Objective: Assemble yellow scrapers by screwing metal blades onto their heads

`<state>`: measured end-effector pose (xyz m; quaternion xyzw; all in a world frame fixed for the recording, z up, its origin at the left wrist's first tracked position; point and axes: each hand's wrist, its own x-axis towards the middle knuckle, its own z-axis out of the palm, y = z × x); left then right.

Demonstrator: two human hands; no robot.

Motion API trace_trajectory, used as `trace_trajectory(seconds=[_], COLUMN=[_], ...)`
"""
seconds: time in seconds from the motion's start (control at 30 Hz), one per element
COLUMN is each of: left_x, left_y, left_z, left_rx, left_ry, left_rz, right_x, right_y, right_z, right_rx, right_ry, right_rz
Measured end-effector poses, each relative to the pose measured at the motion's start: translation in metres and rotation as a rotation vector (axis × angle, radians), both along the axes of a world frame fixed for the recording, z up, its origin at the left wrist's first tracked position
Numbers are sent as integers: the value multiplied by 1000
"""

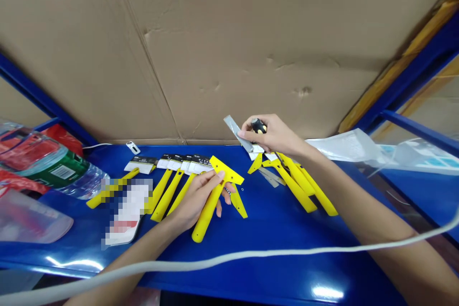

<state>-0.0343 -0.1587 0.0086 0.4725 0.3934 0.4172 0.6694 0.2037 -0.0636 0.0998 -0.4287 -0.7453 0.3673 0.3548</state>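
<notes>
My left hand (201, 196) grips a yellow T-shaped scraper handle (209, 210) near its head, above the blue shelf. Another yellow piece (238, 202) shows just behind its fingers. Up and to the right, my right hand (270, 131) pinches a thin grey metal blade (237, 134) and also holds a black-and-yellow screwdriver (258, 125) against the palm. The blade is apart from the yellow handle. Several loose metal blades (268, 177) lie on the shelf below my right hand, beside more yellow handles (296, 181).
Yellow scrapers with black-and-white cards (168, 186) lie left of centre. A blurred-out phone-like object (125, 215), a large plastic bottle (60, 169) and a clear container (36, 217) stand left. A white cable (229, 256) crosses the foreground; plastic wrap (344, 146) lies right.
</notes>
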Motion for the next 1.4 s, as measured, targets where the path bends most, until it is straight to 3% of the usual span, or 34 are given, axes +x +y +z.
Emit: trace_trajectory(seconds=[0.17,0.33,0.7,1.1,1.4], left_x=[-1,0,1,2,2], left_y=[-1,-4,-6,-7,-5], left_z=[-2,0,5,4,-1], left_rx=[-13,-12,-1,-4,16], left_ry=[28,19,53,47,24], left_rz=[-107,-143,-166,-173,-58], right_x=[-7,-12,-20,-20,-16], right_y=[-4,-4,-6,-8,-4], right_z=[-5,-12,-18,-18,-19], right_rx=[162,186,147,149,36], right_ry=[-84,-115,-126,-157,-156], right_rz=[172,295,363,349,384])
